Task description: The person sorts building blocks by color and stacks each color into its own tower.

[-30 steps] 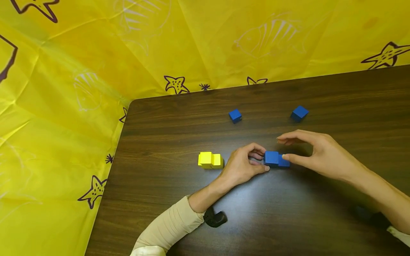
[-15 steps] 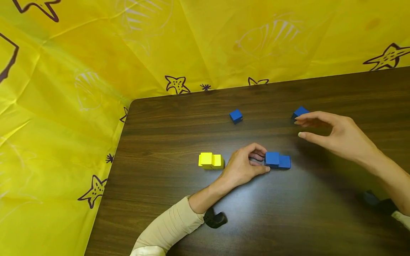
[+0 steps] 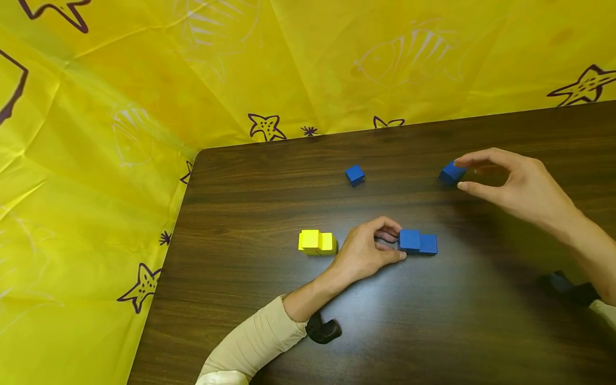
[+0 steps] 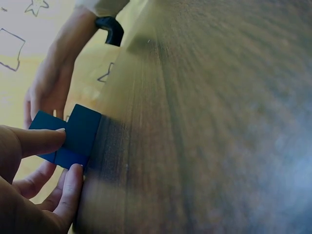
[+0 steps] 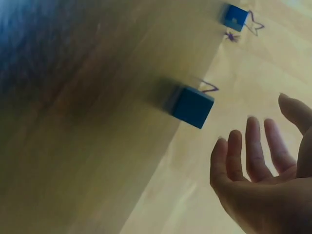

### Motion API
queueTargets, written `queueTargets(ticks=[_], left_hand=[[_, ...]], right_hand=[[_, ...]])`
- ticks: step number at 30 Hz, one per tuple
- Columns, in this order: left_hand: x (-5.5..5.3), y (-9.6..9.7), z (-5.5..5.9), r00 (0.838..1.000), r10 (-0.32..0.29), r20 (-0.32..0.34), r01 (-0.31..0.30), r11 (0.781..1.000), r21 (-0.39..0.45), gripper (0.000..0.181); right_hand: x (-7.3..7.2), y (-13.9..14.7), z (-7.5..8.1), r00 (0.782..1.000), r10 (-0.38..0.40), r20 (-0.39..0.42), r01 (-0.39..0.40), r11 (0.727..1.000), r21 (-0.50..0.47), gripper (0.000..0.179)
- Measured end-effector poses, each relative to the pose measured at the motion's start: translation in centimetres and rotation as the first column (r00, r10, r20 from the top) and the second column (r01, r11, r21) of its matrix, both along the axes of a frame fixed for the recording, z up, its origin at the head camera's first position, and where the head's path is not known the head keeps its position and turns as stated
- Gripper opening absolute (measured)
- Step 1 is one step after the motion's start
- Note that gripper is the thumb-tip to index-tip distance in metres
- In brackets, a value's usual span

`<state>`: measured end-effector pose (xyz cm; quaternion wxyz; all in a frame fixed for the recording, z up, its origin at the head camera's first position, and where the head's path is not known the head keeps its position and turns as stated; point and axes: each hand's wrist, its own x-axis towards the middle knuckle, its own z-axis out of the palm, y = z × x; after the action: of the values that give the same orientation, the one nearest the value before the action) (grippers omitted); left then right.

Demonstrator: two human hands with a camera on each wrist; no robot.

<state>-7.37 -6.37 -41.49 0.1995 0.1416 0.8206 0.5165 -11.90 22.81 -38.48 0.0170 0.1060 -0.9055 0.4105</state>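
My left hand (image 3: 364, 247) pinches the left end of a stepped stack of blue cubes (image 3: 410, 240), thumb at the front corner and fingers at the back. In the left wrist view, thumb and fingertips lie along the sides of the blue stack (image 4: 83, 129). One top cube stands higher at the left, with a lower cube beside it on the right. My right hand (image 3: 524, 184) hovers at a loose blue cube (image 3: 451, 173) at the back right, thumb and fingers spread. The right wrist view has the cube (image 5: 193, 107) apart from the fingertips.
A stepped stack of yellow cubes (image 3: 317, 242) stands just left of my left hand. Another blue cube (image 3: 355, 175) lies farther back on the brown wooden table (image 3: 240, 214). Yellow patterned cloth (image 3: 308, 64) borders the table's back and left edges.
My right hand has left the blue stack and moved back and right to the loose blue cube. The left hand has stayed at the stack.
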Motion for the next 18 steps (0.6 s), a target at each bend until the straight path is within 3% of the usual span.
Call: queueTargets(ticks=[9,18], left_hand=[[0.0,0.0,0.0,1.0,0.002,0.008,-0.002,1.0,-0.011,0.038],[-0.1,0.1,-0.1,1.0,-0.002,0.014,0.002,1.0,-0.005,0.037]], right_hand=[[-1.0,0.6,-0.2,1.0,0.0,-0.014,0.0,0.999,0.053,0.044],[-2.1,1.2,-0.4,0.999,0.01,0.048,-0.014,0.998,0.068,0.049]])
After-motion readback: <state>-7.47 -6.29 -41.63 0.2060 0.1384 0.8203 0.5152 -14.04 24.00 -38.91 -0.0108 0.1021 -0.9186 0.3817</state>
